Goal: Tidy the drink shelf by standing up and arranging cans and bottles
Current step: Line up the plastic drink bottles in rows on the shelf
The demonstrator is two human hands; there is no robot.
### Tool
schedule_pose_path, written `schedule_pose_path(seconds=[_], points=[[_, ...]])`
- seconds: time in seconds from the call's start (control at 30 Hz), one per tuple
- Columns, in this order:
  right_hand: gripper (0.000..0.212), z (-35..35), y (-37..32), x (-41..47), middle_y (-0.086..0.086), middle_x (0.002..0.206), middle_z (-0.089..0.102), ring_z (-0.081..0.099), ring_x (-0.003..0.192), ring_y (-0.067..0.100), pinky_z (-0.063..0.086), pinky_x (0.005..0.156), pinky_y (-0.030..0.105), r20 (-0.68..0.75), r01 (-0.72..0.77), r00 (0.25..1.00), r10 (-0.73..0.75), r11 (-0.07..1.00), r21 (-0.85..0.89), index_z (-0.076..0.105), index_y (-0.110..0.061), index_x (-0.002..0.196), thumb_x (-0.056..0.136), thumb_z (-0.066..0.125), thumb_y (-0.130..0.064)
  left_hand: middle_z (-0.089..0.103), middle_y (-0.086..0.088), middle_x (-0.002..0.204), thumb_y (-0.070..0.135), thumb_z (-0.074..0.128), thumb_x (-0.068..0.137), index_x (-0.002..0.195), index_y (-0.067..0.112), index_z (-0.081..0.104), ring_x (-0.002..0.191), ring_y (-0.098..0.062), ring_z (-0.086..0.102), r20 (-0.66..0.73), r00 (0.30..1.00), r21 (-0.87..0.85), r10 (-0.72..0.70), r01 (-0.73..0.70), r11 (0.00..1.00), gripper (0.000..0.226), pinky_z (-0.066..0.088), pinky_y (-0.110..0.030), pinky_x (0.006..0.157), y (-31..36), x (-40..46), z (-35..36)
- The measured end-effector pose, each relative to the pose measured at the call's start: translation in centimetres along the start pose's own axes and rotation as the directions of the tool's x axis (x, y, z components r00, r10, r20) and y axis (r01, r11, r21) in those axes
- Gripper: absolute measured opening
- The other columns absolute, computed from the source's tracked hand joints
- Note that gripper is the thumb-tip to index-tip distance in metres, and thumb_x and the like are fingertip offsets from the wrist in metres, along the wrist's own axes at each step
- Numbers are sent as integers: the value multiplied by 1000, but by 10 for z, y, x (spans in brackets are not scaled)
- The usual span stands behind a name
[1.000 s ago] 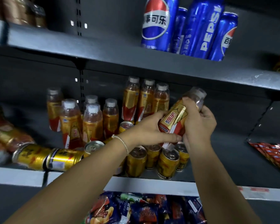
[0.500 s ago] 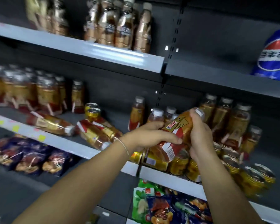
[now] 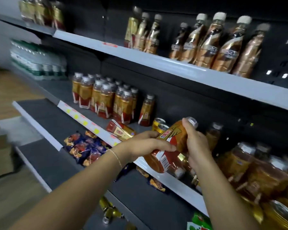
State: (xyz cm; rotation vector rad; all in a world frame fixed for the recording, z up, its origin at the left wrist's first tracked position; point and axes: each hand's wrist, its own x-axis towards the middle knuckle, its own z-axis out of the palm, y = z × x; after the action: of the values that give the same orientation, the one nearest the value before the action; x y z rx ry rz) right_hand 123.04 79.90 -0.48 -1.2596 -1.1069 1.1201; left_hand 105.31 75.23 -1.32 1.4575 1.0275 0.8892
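Since half a second earlier, both hands had carried the tilted amber plastic bottle with the gold-and-red label (image 3: 169, 144) leftward along the grey metal shelf (image 3: 156, 163). Its lower body sat in the left hand (image 3: 145, 146), whose grip curled around it; the right hand (image 3: 195, 143) wrapped the neck below the clear cap. Just behind the grip stood two gold cans (image 3: 160, 126), and beyond them upright bottles of the same kind (image 3: 105, 100).

Dim store light is glinting off the bottle caps (image 3: 219, 15) above me; motion blur is smearing the edges, and the wide lens is bowing the shelves (image 3: 156, 63).
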Motion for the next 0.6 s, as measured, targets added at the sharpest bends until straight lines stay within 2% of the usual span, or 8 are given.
schedule_pose_path(seconds=[0.07,0.13,0.2,0.33,0.47,0.6], points=[[50,27,-1,9,5,77,78,77,69,25,62,61,39,57,13,998,-13,1000,-11,66,-18,95,76,76,-63,75,-1,104,41,83,65,112,20,68,99,-19,71,-53,999,4,-9,9,1000,54,53,-36,96,-6,-1,-23],[47,53,-2,19,5,73,77,76,66,23,59,51,33,105,30,994,-30,1000,6,67,-14,96,79,76,-57,74,-3,107,42,84,64,115,15,66,101,-22,70,-112,994,5,-8,9,1000,61,50,-41,100,-10,0,-45],[48,76,-3,32,5,75,77,77,69,23,61,56,34,153,40,987,-39,999,-8,68,-13,98,79,76,-56,74,-3,107,41,84,64,115,15,67,101,-22,70,-147,989,20,-1,4,1000,59,51,-40,99,-13,3,-66],[50,122,-7,65,7,85,79,77,80,26,62,81,47,213,55,976,-43,997,-50,69,-16,99,76,75,-60,75,-4,106,37,84,66,114,16,66,98,-22,71,-229,973,19,7,-3,1000,56,53,-41,97,-16,11,-107],[57,167,-17,94,6,93,78,77,79,22,63,77,44,256,72,965,-56,996,-51,66,-17,105,72,74,-63,74,-4,108,35,83,69,116,16,64,100,-22,71,-293,956,41,5,7,999,54,53,-41,97,-10,22,-146],[61,205,-20,118,7,95,77,77,78,21,64,71,42,317,77,946,-63,996,-32,66,-17,109,70,75,-62,75,-5,104,34,83,72,115,15,63,94,-24,72,-357,934,89,20,13,996,51,57,-39,89,-11,31,-182]])
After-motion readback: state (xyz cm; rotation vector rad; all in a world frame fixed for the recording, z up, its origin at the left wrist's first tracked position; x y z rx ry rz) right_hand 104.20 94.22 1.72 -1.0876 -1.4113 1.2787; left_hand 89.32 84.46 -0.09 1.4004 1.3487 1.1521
